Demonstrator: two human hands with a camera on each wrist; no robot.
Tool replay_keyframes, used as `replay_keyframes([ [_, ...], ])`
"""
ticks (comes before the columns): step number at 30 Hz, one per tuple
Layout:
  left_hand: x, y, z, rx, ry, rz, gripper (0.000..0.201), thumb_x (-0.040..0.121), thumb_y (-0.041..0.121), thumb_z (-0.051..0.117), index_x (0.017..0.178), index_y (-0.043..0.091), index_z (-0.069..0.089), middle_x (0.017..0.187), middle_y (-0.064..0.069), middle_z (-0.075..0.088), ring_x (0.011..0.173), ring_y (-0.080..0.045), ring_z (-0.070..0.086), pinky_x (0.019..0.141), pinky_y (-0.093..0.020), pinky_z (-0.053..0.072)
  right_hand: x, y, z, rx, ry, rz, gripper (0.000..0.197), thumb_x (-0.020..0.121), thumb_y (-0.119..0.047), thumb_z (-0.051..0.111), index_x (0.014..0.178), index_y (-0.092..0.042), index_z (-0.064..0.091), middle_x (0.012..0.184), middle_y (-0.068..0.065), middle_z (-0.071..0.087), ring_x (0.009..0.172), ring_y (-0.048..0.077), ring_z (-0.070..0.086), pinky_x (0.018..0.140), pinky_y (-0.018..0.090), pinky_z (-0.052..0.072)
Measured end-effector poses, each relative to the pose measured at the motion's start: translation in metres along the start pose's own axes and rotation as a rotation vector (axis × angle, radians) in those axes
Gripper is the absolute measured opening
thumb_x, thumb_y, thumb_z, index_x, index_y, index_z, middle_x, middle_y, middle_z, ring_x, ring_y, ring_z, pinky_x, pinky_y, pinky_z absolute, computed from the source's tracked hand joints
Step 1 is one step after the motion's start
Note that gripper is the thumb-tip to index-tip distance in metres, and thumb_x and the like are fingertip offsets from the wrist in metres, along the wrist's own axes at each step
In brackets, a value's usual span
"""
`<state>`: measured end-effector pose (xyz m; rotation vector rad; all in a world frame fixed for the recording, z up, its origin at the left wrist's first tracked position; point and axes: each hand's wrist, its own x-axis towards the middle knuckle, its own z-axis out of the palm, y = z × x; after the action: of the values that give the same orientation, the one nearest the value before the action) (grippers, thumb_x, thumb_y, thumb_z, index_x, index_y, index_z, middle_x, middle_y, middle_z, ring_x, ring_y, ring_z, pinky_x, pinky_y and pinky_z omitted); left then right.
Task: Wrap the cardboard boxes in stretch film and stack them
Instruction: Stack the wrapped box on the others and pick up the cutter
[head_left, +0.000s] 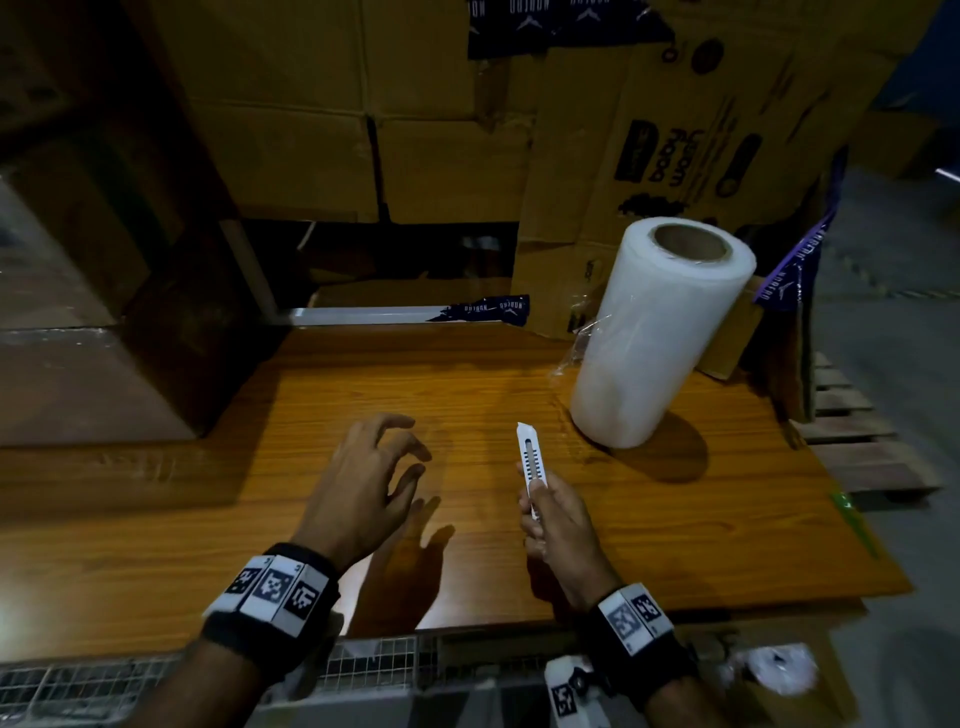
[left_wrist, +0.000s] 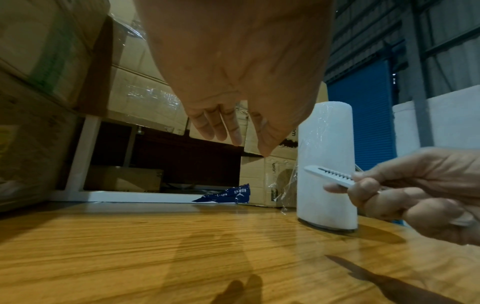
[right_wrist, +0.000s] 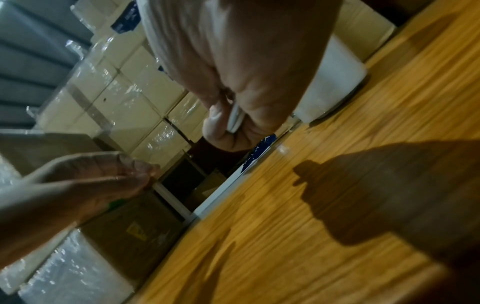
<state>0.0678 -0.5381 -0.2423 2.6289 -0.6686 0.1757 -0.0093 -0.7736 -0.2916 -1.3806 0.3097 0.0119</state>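
Right hand (head_left: 558, 525) grips white box cutter (head_left: 532, 457), lower centre of frame; left hand (head_left: 363, 483) hovers beside it, fingers loosely spread, holding nothing. Film roll (head_left: 660, 332) upright on desk (head_left: 260, 519), centre right; cardboard boxes (head_left: 322, 104) stacked along top. Risks: blade nicking nearby left fingers; roll toppling if knocked.

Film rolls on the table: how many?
1. The film roll stands upright on the table, far right, beyond the right hand. None other shows; boxes may hide more.

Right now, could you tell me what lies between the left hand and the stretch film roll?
The white cutter, held in the right hand, as the head view shows.
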Motion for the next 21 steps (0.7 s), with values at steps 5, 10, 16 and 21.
replay_keyframes([
  [5, 0.008, -0.003, 0.004, -0.001, -0.04, 0.015, 0.022, 0.093, 0.034, 0.067, 0.115, 0.033, 0.066, 0.148, 0.003, 0.047, 0.137, -0.019, 0.039, 0.104, -0.042, 0.044, -0.004, 0.013, -0.014, -0.137, 0.081, 0.018, 0.02, 0.111, -0.026, 0.04, 0.125, -0.029, 0.055, 0.079, -0.006, 0.053, 0.057, 0.003, 0.043, 0.047, 0.021, 0.034],
  [10, 0.015, -0.002, 0.016, 0.018, -0.013, 0.078, 0.03, 0.092, 0.036, 0.07, 0.12, 0.031, 0.063, 0.148, -0.001, 0.047, 0.134, -0.022, 0.041, 0.101, -0.044, 0.045, -0.015, 0.027, -0.05, -0.34, 0.243, 0.012, 0.02, 0.11, -0.023, 0.043, 0.096, -0.021, 0.056, 0.072, -0.001, 0.053, 0.057, 0.009, 0.049, 0.048, 0.024, 0.041],
  [16, 0.022, -0.007, 0.024, 0.055, -0.045, 0.086, 0.025, 0.092, 0.044, 0.063, 0.113, 0.032, 0.066, 0.139, 0.001, 0.054, 0.129, -0.018, 0.047, 0.1, -0.038, 0.044, -0.006, 0.036, -0.104, -0.812, 0.344, -0.129, 0.02, 0.108, -0.025, 0.049, 0.101, -0.02, 0.067, 0.087, 0.0, 0.063, 0.073, 0.005, 0.057, 0.062, 0.025, 0.043],
  [21, 0.021, -0.006, 0.03, 0.084, -0.079, 0.078, 0.027, 0.093, 0.048, 0.059, 0.115, 0.033, 0.065, 0.138, 0.004, 0.054, 0.129, -0.015, 0.047, 0.101, -0.033, 0.043, 0.003, 0.033, -0.119, -0.944, 0.425, -0.066, 0.032, 0.103, -0.029, 0.062, 0.132, -0.016, 0.067, 0.109, 0.0, 0.055, 0.094, 0.012, 0.055, 0.076, 0.029, 0.043],
])
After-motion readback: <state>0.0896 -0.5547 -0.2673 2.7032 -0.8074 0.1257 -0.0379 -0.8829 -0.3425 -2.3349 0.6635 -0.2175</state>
